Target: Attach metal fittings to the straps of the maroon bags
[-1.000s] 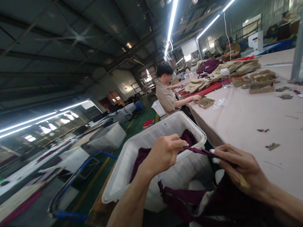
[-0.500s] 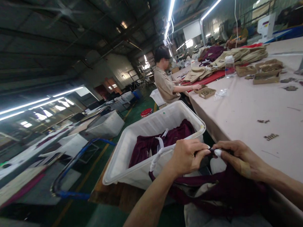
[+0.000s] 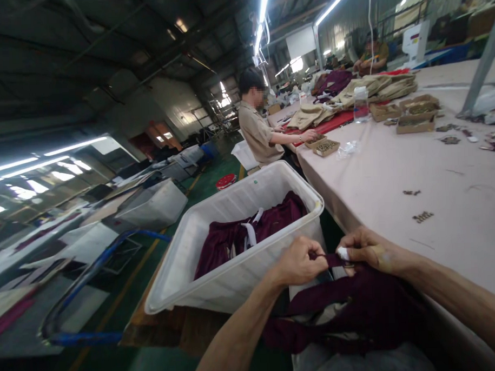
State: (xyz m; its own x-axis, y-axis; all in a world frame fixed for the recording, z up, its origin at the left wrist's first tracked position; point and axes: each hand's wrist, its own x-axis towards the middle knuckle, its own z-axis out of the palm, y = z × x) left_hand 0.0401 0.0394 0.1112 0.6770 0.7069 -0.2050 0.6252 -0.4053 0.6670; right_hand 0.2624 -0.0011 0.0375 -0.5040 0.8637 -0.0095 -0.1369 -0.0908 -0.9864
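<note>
Both my hands meet low in the view, over my lap. My left hand pinches a narrow strip of a maroon garment between thumb and fingers. Right beside it, my right hand grips the same strip, a white tape on one fingertip. The rest of the garment hangs bunched under my forearms. Left of my hands stands a white plastic bin with more maroon garments and white cords inside.
A long pink table runs along my right, with small metal pieces, cardboard trays, a clear bottle and tan garment stacks. A person in a tan shirt sits at its far end. Carts and bins line the green floor at left.
My hands have drawn together, from apart with the strip stretched between them to nearly touching. The view has tilted down and left, showing more of the bin's contents.
</note>
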